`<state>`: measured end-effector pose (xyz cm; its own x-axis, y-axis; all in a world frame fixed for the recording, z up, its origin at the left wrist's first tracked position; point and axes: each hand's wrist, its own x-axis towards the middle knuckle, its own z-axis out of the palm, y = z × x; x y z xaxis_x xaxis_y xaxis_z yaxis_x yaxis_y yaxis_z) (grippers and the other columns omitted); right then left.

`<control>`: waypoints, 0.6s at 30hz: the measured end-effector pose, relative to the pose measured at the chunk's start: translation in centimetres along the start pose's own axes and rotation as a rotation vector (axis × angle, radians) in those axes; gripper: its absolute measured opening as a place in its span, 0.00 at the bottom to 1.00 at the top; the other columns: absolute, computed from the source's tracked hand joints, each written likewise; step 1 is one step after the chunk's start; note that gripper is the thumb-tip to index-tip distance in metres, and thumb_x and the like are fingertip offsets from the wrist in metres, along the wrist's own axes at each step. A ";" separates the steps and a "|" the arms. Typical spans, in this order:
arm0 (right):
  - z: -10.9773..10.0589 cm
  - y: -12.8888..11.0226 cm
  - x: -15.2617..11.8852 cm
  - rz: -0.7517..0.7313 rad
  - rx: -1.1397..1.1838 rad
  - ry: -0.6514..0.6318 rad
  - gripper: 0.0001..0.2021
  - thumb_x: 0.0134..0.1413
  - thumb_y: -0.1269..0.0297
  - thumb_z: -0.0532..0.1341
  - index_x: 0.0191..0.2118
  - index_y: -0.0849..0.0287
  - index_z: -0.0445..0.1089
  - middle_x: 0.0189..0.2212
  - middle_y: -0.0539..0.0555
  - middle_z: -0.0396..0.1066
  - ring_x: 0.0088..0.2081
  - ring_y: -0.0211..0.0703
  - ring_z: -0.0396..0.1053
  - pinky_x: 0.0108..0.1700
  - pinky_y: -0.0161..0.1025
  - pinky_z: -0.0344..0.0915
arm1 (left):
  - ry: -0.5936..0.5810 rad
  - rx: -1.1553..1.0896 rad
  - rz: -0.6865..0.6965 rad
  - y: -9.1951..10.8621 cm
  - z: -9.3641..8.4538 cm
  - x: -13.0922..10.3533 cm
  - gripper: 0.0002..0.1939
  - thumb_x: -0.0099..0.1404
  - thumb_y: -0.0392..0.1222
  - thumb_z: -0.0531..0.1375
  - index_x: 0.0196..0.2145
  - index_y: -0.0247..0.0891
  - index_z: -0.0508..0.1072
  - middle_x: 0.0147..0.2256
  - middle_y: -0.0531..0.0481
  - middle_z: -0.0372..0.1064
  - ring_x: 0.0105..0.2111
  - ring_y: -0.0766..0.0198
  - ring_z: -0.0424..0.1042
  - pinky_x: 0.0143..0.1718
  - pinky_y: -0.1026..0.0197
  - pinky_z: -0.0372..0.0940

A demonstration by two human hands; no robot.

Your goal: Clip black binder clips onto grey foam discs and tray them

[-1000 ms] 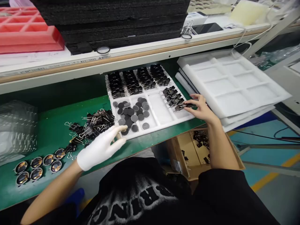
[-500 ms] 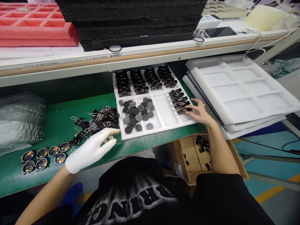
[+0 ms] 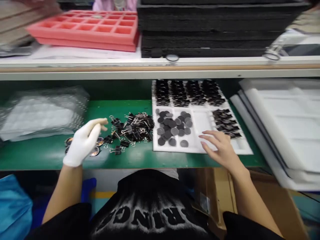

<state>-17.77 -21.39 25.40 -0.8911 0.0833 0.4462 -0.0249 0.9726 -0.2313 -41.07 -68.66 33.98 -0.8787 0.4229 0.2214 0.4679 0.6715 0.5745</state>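
My left hand [image 3: 85, 141], in a white glove with bare fingertips, hovers over the round lens-like pieces [image 3: 95, 151] at the left; its thumb and fingers are bent close together, and whether anything is between them is too small to tell. My right hand [image 3: 218, 146] is bare, fingers spread and holding nothing, above the front of the white compartment tray [image 3: 200, 121]. Black binder clips [image 3: 225, 123] fill the back compartments and the right one. Grey and black discs [image 3: 172, 123] lie in the front left part. A loose heap of binder clips [image 3: 137, 128] is between my hands.
Clear plastic trays [image 3: 40, 113] are stacked at the left, white foam trays [image 3: 280, 133] at the right. A shelf edge [image 3: 100, 75] crosses behind, carrying red foam trays [image 3: 87, 31] and black foam sheets [image 3: 212, 30]. An open cardboard box [image 3: 222, 196] stands below the table edge.
The view has turned left. My left hand has moved from beside the clip heap to the round pieces. My right hand has drawn away from the clips in the tray's right compartment, towards the left.
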 end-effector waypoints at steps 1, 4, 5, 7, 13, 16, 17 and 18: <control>0.9 -1.1 0.4 -0.039 0.004 -0.103 0.15 0.70 0.57 0.57 0.55 0.51 0.76 0.54 0.61 0.76 0.54 0.57 0.74 0.54 0.54 0.66 | 0.050 -0.013 -0.040 -1.2 -0.5 0.3 0.22 0.79 0.52 0.46 0.60 0.43 0.72 0.53 0.50 0.78 0.48 0.58 0.77 0.53 0.55 0.72; 3.1 -2.4 1.6 -0.050 0.024 -0.331 0.18 0.71 0.52 0.54 0.55 0.48 0.76 0.56 0.61 0.75 0.52 0.57 0.76 0.51 0.53 0.67 | 0.090 0.031 -0.125 -4.6 -1.1 1.6 0.22 0.76 0.48 0.49 0.60 0.38 0.72 0.58 0.47 0.75 0.52 0.58 0.76 0.59 0.55 0.69; 3.6 -2.3 2.0 -0.032 0.045 -0.383 0.18 0.71 0.50 0.54 0.53 0.48 0.77 0.55 0.60 0.76 0.51 0.57 0.77 0.50 0.54 0.67 | 0.068 0.093 -0.126 -5.5 -1.1 2.2 0.23 0.76 0.47 0.50 0.61 0.37 0.72 0.59 0.45 0.74 0.55 0.58 0.74 0.61 0.55 0.66; 4.1 -1.6 2.8 0.015 0.113 -0.477 0.18 0.69 0.46 0.56 0.49 0.47 0.78 0.51 0.58 0.78 0.47 0.56 0.78 0.49 0.54 0.68 | -0.040 0.262 -0.121 -6.9 -1.1 3.2 0.25 0.76 0.46 0.48 0.63 0.34 0.70 0.62 0.42 0.72 0.60 0.57 0.71 0.65 0.54 0.63; 3.6 -0.9 3.6 0.133 0.308 -0.581 0.16 0.62 0.43 0.61 0.39 0.52 0.71 0.37 0.54 0.80 0.36 0.52 0.79 0.40 0.45 0.71 | -0.418 0.488 -0.165 -8.3 -3.0 3.4 0.22 0.71 0.53 0.56 0.56 0.45 0.78 0.55 0.48 0.78 0.51 0.52 0.76 0.54 0.53 0.67; 3.0 -1.6 3.0 0.159 0.318 -0.497 0.17 0.62 0.42 0.61 0.39 0.51 0.71 0.36 0.54 0.80 0.36 0.51 0.79 0.39 0.44 0.73 | -0.493 0.576 -0.120 -8.6 -2.8 1.4 0.34 0.61 0.62 0.66 0.61 0.45 0.75 0.56 0.42 0.76 0.54 0.44 0.74 0.53 0.49 0.66; 2.8 -1.8 2.9 0.168 0.318 -0.465 0.17 0.62 0.42 0.61 0.39 0.51 0.71 0.37 0.54 0.80 0.36 0.51 0.79 0.38 0.44 0.73 | -0.499 0.636 -0.101 -8.8 -2.3 0.7 0.38 0.59 0.62 0.67 0.63 0.44 0.73 0.57 0.39 0.74 0.55 0.40 0.73 0.53 0.46 0.65; 2.6 -2.1 2.8 0.176 0.320 -0.438 0.18 0.62 0.41 0.61 0.39 0.51 0.72 0.37 0.54 0.80 0.37 0.51 0.79 0.38 0.43 0.73 | -0.502 0.694 -0.080 -9.1 -1.6 0.2 0.40 0.59 0.61 0.67 0.65 0.43 0.72 0.57 0.36 0.73 0.55 0.38 0.72 0.53 0.44 0.64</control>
<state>-21.42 -23.76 24.88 -0.9972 0.0742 -0.0076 0.0662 0.8323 -0.5503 -45.61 -75.71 30.08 -0.8424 0.4675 -0.2679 0.5020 0.8616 -0.0749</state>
